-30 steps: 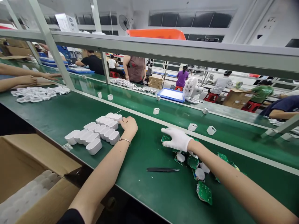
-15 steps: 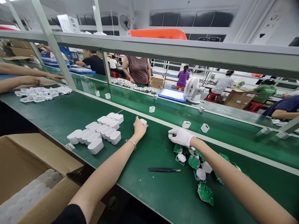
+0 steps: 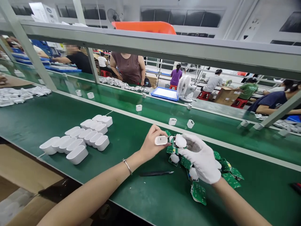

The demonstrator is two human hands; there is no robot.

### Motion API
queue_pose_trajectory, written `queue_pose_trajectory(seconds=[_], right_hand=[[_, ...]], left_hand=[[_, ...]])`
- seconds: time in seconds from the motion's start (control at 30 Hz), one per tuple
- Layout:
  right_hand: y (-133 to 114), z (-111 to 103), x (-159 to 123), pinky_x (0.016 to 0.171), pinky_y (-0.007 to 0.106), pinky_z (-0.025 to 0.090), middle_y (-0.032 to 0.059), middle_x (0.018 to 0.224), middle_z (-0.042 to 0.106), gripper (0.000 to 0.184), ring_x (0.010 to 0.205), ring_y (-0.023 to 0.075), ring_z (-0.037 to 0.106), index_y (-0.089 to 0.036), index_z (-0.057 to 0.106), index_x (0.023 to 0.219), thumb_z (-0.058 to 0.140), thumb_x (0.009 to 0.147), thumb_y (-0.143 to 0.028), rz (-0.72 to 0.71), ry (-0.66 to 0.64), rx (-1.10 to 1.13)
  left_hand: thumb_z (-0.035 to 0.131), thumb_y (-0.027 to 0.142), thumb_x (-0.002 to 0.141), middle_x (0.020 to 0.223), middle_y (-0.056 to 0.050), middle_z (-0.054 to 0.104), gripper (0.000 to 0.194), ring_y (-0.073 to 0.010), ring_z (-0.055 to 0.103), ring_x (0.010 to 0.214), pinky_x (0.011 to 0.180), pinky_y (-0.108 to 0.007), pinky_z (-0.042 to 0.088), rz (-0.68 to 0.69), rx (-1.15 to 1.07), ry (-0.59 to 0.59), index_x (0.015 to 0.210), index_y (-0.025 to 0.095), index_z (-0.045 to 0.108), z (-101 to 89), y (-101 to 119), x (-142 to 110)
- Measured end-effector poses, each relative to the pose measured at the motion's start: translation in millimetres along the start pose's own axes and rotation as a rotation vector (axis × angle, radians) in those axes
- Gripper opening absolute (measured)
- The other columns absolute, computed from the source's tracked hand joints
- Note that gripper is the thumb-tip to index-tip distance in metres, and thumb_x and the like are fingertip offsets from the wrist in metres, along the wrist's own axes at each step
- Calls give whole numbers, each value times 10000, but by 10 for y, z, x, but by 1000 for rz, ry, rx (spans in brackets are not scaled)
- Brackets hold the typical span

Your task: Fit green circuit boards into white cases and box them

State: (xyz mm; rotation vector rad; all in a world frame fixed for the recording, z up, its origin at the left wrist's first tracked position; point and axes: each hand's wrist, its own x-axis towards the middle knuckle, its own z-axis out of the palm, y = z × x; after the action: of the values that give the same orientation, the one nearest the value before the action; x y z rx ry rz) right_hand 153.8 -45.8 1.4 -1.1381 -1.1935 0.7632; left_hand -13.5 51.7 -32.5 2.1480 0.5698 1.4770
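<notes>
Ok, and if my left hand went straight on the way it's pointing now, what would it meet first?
Probably the white-padded circuit board at your gloved right hand, just beyond the white case your left hand holds. Depth is hard to judge here, so it could pass over or under it.

My glove [image 3: 202, 159]: plain white
My cup [image 3: 161, 140]: white
Boards [image 3: 198, 192]: green
Tweezers [image 3: 154, 173]: black, silvery tip
Bench [image 3: 127, 128]: green, whitish stripe

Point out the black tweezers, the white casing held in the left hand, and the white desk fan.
Black tweezers [image 3: 155, 173]: head view, middle of the body.
White casing [image 3: 161, 142]: head view, just below its small dark slot.
White desk fan [image 3: 183, 85]: head view, front grille.
</notes>
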Motion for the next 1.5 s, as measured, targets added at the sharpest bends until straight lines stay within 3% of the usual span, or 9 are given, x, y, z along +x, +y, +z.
queue_pose_trajectory(seconds=[0.1, 0.2, 0.4, 0.77, 0.9, 1.0, 1.1, 1.33, 1.5], right_hand=[[42, 77, -63, 744, 383, 562, 83, 1026, 677, 480, 880, 249, 647, -199, 654, 989, 850, 554, -251, 92, 37, 93], [144, 163, -55, 720, 374, 571, 79, 974, 676, 449, 853, 236, 648, -198, 653, 971, 842, 567, -249, 72, 77, 123], [240, 155, -97, 831, 373, 564, 61, 1098, 567, 406, 1005, 220, 597, -265, 664, 1059, 784, 685, -161, -348, 53, -10], [195, -13, -7, 869, 437, 516, 58, 1125, 591, 385, 1017, 249, 579, -332, 621, 1165, 680, 820, -172, -643, -60, -332], [27, 60, 51, 764, 338, 515, 53, 933, 600, 132, 846, 207, 574, -227, 652, 951, 630, 860, -320, -251, -244, -154], [-162, 179, 52, 595, 264, 461, 18, 745, 494, 239, 679, 151, 479, -191, 557, 750, 605, 869, -393, 12, -317, 56], [-283, 259, 34, 480, 238, 373, -2, 676, 405, 319, 611, 131, 401, -194, 476, 676, 599, 863, -421, 98, -310, 168], [-172, 167, 107, 587, 264, 399, -2, 666, 440, 309, 624, 142, 419, -196, 499, 662, 607, 847, -418, -21, -347, -10], [-125, 164, 40, 630, 271, 426, 4, 730, 473, 201, 646, 145, 449, -210, 491, 697, 506, 895, -244, -235, -329, -297]], left_hand=[[484, 136, 899, 1267, -117, 490, 360, -221, 476, 1194, 1008, -398, 418, 80, 95, -22, 1255, 191, 489, 115, 42, -99], [395, 73, 902, 1236, -114, 526, 595, -216, 485, 1174, 1010, -415, 411, 129, 157, -78, 1450, 214, 213, 158, 30, -151], [402, 44, 844, 1264, -171, 409, 834, -270, 404, 1153, 973, -502, 412, 262, 182, -166, 1483, 182, -116, 91, 26, -125], [358, -58, 808, 1362, -130, 407, 756, -263, 355, 1265, 1054, -489, 374, 343, 94, -203, 1481, 223, 159, 48, -17, -88], [361, -40, 845, 1337, -151, 436, 727, -269, 371, 1250, 1026, -497, 404, 383, 132, -195, 1491, 200, 130, 61, -24, -85], [361, -25, 867, 1315, -158, 456, 691, -270, 382, 1239, 1017, -500, 413, 406, 144, -189, 1490, 185, 147, 58, -16, -72], [347, -18, 873, 1307, -158, 468, 676, -272, 388, 1233, 1004, -502, 425, 425, 153, -191, 1489, 182, 154, 50, -4, -59], [349, -23, 866, 1298, -175, 483, 697, -273, 413, 1206, 980, -491, 447, 456, 172, -182, 1497, 145, 104, 53, 12, -51], [343, -46, 844, 1308, -170, 481, 722, -272, 401, 1228, 999, -495, 437, 460, 175, -208, 1498, 141, 100, 61, -2, -64]])
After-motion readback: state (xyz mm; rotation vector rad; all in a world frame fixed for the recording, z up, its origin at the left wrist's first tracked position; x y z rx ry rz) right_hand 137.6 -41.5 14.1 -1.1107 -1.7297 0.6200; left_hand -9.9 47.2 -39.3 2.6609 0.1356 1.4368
